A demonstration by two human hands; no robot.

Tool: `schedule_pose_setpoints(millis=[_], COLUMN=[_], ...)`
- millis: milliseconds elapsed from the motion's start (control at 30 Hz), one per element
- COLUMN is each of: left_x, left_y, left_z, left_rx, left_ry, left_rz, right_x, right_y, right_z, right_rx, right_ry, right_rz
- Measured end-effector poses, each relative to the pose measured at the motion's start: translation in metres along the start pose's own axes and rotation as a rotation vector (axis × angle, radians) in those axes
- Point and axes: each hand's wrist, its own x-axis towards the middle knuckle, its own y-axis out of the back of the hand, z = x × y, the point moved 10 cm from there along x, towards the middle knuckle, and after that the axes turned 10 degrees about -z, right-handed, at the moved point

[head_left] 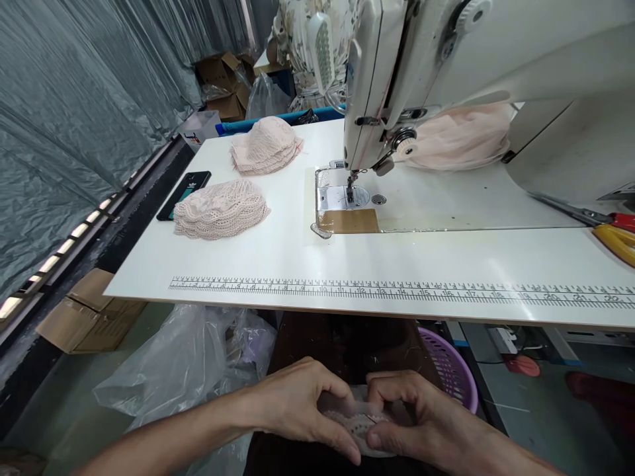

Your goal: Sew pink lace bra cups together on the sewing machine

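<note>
Below the table's front edge, over the lap, a small pale pink lace cup piece (358, 423) is held between both hands. My left hand (312, 410) grips its left side, thumb in front and fingers curled behind. On the other side, my right hand (417, 416) pinches its edge between thumb and fingers. Part of the piece is hidden by the fingers. Two stacks of similar lace cups lie on the table: a nearer stack (221, 210) and a farther stack (265, 147).
A sewing machine (370, 86) stands on the white table (278, 254), which has a printed ruler (397, 291). Scissors (585, 213) lie at right, a phone (183, 192) at left. Pink fabric (461, 137) sits behind the needle. Below are a purple basket (454, 367) and plastic bags (178, 363).
</note>
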Motion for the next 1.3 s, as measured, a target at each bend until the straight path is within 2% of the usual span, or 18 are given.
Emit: schedule_pose_setpoints(millis=[167,467,733,867,1033,1200,1300], left_x=[0.007,0.002,-0.001,-0.002,-0.003,-0.002,-0.003], left_y=[-0.001,0.006,0.008,0.007,0.009,0.008,0.014], left_z=[-0.009,-0.017,-0.016,-0.012,-0.015,-0.019,-0.009], left_rx=[-0.113,-0.141,-0.116,-0.084,-0.069,-0.131,-0.120], left_ry=[0.039,0.056,0.069,0.062,0.098,0.105,0.076], left_rz=[0.044,0.086,0.109,0.098,0.116,0.127,0.149], right_x=[-0.001,-0.014,-0.021,-0.020,-0.014,-0.009,-0.009], right_y=[0.007,0.015,0.015,0.013,0.011,0.010,0.014], right_z=[-0.001,0.019,0.029,0.025,0.021,0.014,0.004], right_rx=[-0.127,-0.234,-0.182,-0.193,-0.091,0.014,0.069], right_ry=[0.066,-0.026,0.021,0.017,-0.009,0.091,0.164], right_rz=[0.024,0.068,0.109,0.096,0.074,0.064,0.088])
